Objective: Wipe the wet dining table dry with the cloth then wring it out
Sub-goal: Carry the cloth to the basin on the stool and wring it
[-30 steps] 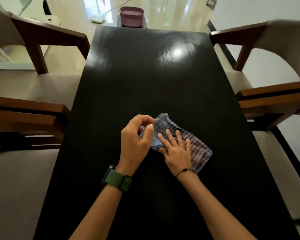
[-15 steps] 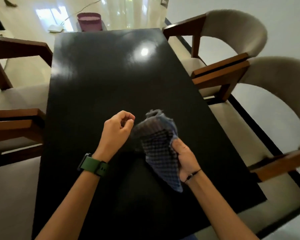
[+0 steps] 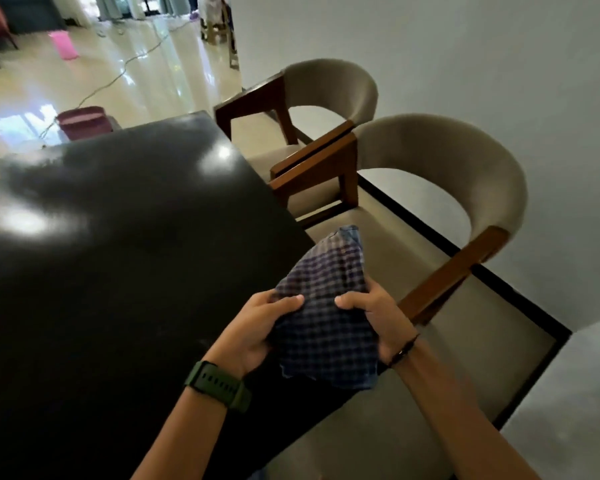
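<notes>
The blue checked cloth (image 3: 323,306) is lifted off the black dining table (image 3: 118,254) and hangs over the table's right edge. My left hand (image 3: 257,327), with a green watch on its wrist, grips the cloth's left side with the thumb on top. My right hand (image 3: 374,317), a thin black band at its wrist, grips the cloth's right side. The cloth's upper end sticks up between the hands and its lower end droops below them. The tabletop is glossy with light glare.
Two beige chairs with brown wooden arms (image 3: 430,209) stand close along the table's right side, by a white wall. A maroon bucket (image 3: 80,121) stands on the shiny floor beyond the table's far end. A pink bin (image 3: 63,45) and a cable lie farther off.
The cloth went from lying on the table under my right hand to being held up by both hands over the right edge. My view has swung to the right.
</notes>
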`<state>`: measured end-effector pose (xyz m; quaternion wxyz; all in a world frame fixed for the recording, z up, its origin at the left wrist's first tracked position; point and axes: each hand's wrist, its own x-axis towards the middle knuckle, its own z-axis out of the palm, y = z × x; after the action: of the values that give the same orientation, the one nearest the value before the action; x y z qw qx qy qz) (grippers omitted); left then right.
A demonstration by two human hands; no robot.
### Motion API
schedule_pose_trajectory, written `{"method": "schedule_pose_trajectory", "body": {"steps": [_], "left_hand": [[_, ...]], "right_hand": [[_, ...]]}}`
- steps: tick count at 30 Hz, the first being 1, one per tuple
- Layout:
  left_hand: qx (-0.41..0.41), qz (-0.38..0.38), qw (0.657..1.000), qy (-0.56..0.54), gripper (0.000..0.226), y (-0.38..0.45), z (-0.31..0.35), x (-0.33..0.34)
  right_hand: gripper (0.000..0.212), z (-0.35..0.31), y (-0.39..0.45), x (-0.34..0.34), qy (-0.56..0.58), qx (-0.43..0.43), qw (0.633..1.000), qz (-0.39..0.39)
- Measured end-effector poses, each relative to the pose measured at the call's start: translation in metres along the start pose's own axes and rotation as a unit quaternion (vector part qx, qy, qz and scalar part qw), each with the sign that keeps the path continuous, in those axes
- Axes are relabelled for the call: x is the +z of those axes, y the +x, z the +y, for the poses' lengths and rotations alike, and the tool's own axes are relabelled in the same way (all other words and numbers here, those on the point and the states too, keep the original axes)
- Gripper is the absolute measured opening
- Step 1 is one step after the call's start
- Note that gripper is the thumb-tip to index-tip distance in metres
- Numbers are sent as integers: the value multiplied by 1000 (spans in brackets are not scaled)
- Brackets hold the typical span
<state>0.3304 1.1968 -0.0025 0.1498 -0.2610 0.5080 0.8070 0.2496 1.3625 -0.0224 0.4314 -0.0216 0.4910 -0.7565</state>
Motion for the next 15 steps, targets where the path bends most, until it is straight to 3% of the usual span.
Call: {"method": "schedule_pose_trajectory", "body": {"steps": [3,5,8,11,15], "left_hand": [[79,14,996,28,33,11,3,35],[135,20,990,42,35,19,7,56],[176,-37,983,22,37,33,17,83],[167,-110,980,15,31,58,30,116],[134,-141,981,-16,38,112,41,167]], "right_hand": [[53,-29,-15,-27,-165,-73,982,49],[47,-46,-26,-40,-202,-135,969,34],[32,-69,-36,-66,-111,-230,967,-9],[19,-94,-39,-98,-26,-263,964,-34],[17,-121,-35,-158,18,-223,973,51]]}}
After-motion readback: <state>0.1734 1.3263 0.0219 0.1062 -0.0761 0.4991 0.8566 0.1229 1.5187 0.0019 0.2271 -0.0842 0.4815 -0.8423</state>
